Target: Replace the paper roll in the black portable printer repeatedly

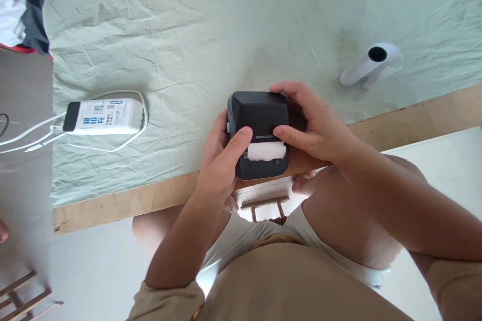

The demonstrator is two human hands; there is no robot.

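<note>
A black label printer (259, 115) with a strip of white paper (266, 151) coming out of its slot is at the table's near edge. My left hand (224, 158) grips its left side, with the thumb on the front face just above and left of the paper. On the right side, my right hand (307, 120) holds it too, fingers curled round the far right corner and thumb pressed on the front beside the printed brand name. The underside of the printer is hidden.
At the left, a white power strip (109, 116) with cables lies on the green cloth (188, 50). A white cylindrical device (359, 65) stands at the right. Part of another person (18, 5) shows at the upper left. A wooden edge (150, 191) runs along the front.
</note>
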